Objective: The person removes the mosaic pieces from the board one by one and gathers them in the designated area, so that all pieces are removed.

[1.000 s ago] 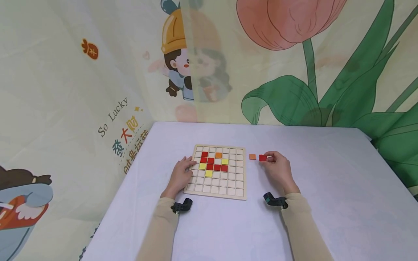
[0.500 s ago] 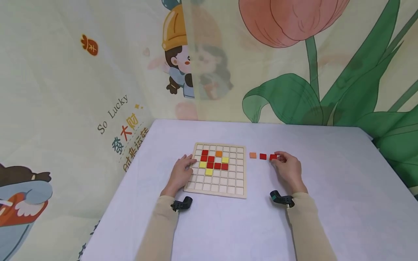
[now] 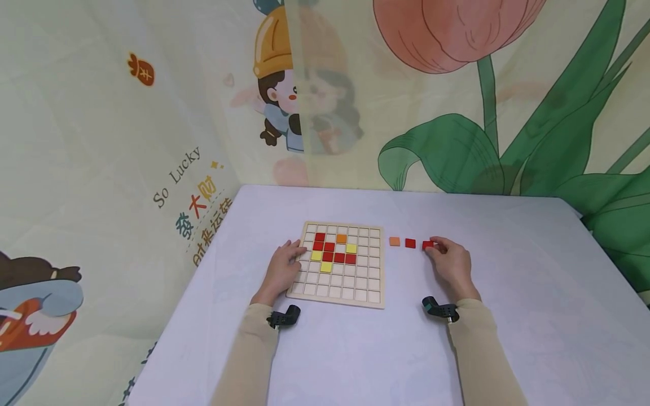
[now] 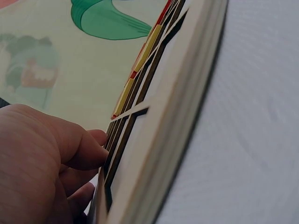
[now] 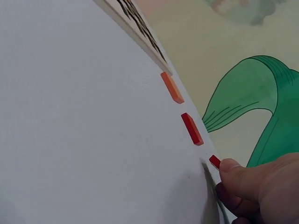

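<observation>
Touching the left edge of the gridded wooden board, your left hand has its fingers loosely bent rather than clenched. Six red tiles, three yellow and one orange sit in squares toward the board's upper left. Just past its right edge, you have a loose orange tile, then a red tile; next along, your right hand pinches another red tile between thumb and finger.
</observation>
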### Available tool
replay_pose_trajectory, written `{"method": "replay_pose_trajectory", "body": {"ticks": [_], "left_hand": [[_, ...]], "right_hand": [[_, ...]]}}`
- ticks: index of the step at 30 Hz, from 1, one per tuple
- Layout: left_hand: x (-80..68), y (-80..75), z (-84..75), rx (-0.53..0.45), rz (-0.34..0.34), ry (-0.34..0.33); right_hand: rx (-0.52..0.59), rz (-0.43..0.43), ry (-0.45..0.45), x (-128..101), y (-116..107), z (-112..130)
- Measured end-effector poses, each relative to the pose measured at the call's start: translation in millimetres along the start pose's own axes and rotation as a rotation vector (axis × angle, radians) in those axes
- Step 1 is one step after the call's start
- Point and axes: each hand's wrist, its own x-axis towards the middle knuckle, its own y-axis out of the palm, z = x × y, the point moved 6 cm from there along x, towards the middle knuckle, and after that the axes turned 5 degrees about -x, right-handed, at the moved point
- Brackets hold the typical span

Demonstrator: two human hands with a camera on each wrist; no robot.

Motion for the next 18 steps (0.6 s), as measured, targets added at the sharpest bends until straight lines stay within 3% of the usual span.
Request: {"method": "replay_pose_trajectory", "body": {"ticks": [18], "left_hand": [[1.2,1.7,2.5,-0.001,0.000,-0.003]], "right_hand": [[-0.133,-0.090,-0.098,1.7,0.8,3.1]]}}
